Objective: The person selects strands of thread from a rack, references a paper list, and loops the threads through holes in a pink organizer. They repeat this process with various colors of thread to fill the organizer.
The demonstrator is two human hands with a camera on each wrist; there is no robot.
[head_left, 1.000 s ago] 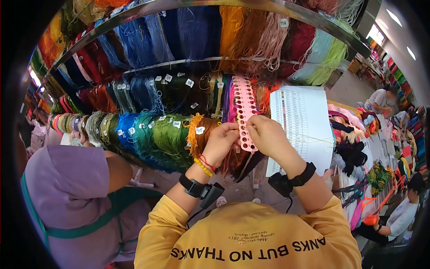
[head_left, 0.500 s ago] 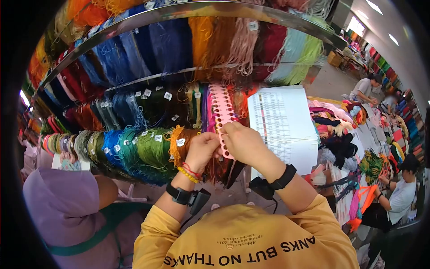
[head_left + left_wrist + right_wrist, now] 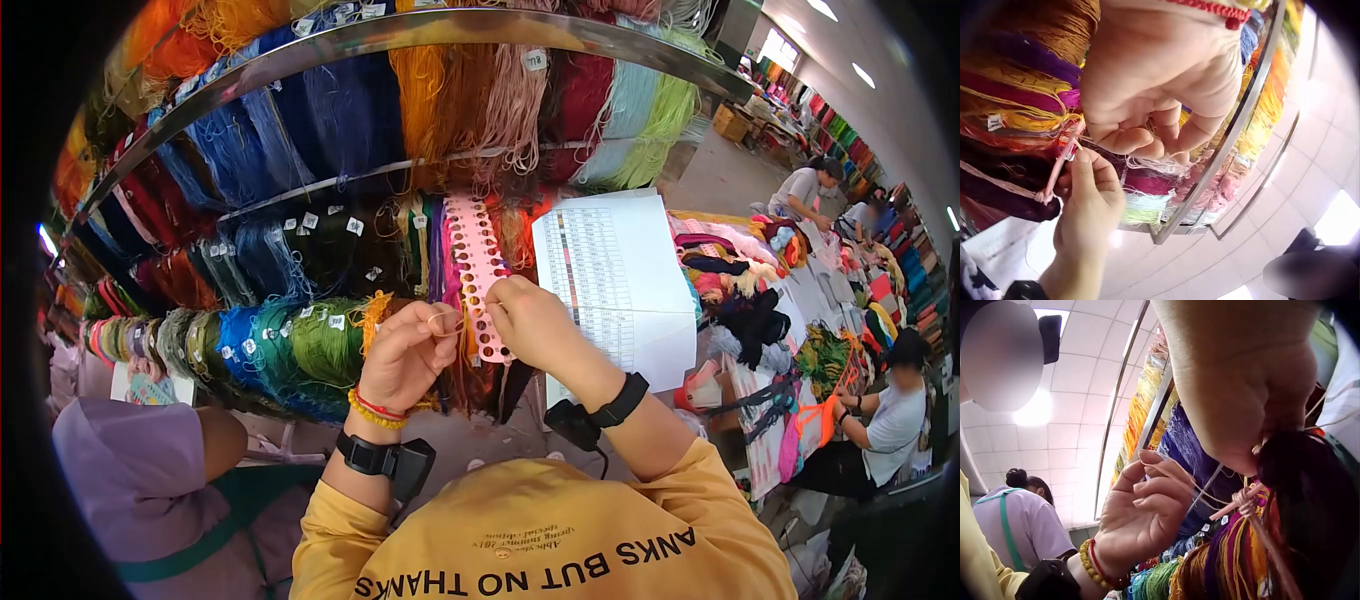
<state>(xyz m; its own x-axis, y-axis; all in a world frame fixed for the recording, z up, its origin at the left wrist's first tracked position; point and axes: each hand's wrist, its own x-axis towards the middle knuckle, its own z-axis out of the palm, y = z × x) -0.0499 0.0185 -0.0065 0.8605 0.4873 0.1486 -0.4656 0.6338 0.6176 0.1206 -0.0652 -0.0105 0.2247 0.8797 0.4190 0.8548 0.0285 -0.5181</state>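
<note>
Foremost, left hand (image 3: 407, 350): palm partly turned up, fingers bent, thumb and forefinger pinching a pale thread (image 3: 1225, 504), which runs across to a knot by the right hand. Right hand (image 3: 535, 322): fingers bent in, gripping the right edge of the pink card (image 3: 477, 257) close to its near end.

Pink card: one long strip, two rows of round holes, positioned between the hands and beyond them. Long axis runs away from the person, near end by the right fingertips, far end leaning slightly to the left.

Behind the card: hanging skeins, among them a purple skein (image 3: 437, 262); whether the card rests on them cannot be told. Just past the left hand: an orange skein (image 3: 375, 315). Further left: green skeins (image 3: 325, 342) and a blue skein (image 3: 238, 335). Right of the right hand: a printed chart (image 3: 650, 260), upright to the person's view. Above both hands: a curved metal rail (image 3: 450, 27) with racked yarn.

Room: grey floor (image 3: 505, 435) below the forearms; pale tiled ceiling (image 3: 1285, 169); a person in purple (image 3: 140, 460) to the left; a seated person in white (image 3: 900, 430) far to the right, near piled yarn bundles (image 3: 765, 318).

Differences from half a second ago: left hand drawn back from the card, leftward; right hand keeps its place on it.
</note>
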